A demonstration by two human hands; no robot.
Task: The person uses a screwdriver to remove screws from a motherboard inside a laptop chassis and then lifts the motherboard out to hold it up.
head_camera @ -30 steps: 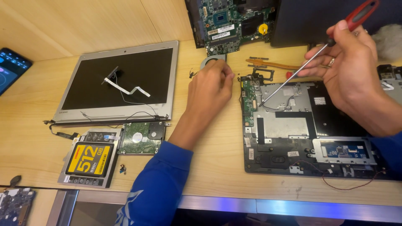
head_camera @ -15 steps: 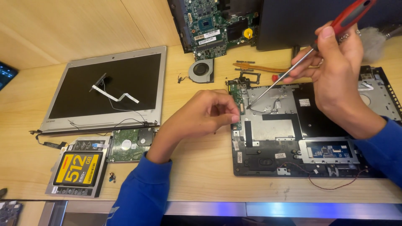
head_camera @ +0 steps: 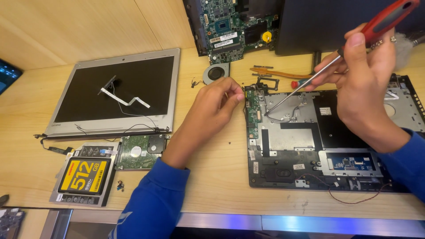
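Right hand: the right hand point(head_camera: 365, 84) was clenched round a long screwdriver with a red handle and bright steel shaft point(head_camera: 310, 82), gripped high near the top of the handle.
Screwdriver tip: it was down on the silvery metal plate inside the opened black laptop base point(head_camera: 327, 141), near that base's upper left corner, beside a thin loose wire.
Left hand: the left hand point(head_camera: 217, 104) had fingers pinched together at the left edge of the base, just beside a narrow green circuit strip point(head_camera: 253, 110); whether something tiny sat between the fingertips, I could not tell.
Close by: a round black cooling fan point(head_camera: 216, 71) lay just above the left hand, and a copper-coloured heat pipe point(head_camera: 276, 73) rested above the base.
Further out: a green motherboard point(head_camera: 234, 24) leaned at the top; a detached silver-framed laptop screen point(head_camera: 117, 90) lay face up to the left, a white ribbon cable on its glass.
Near edge: a bare hard drive with a green board point(head_camera: 139, 152) and a yellow-and-black labelled solid-state drive point(head_camera: 84, 177) sat on the pale wooden table point(head_camera: 212, 177), with a few small dark screws point(head_camera: 119, 186) beside them.
Risk: by my reading, the steep, high hold could have let the tip skid off and snag the wire or scratch the green strip.
Risk two: loose screws on the table could have rolled away under a passing sleeve.
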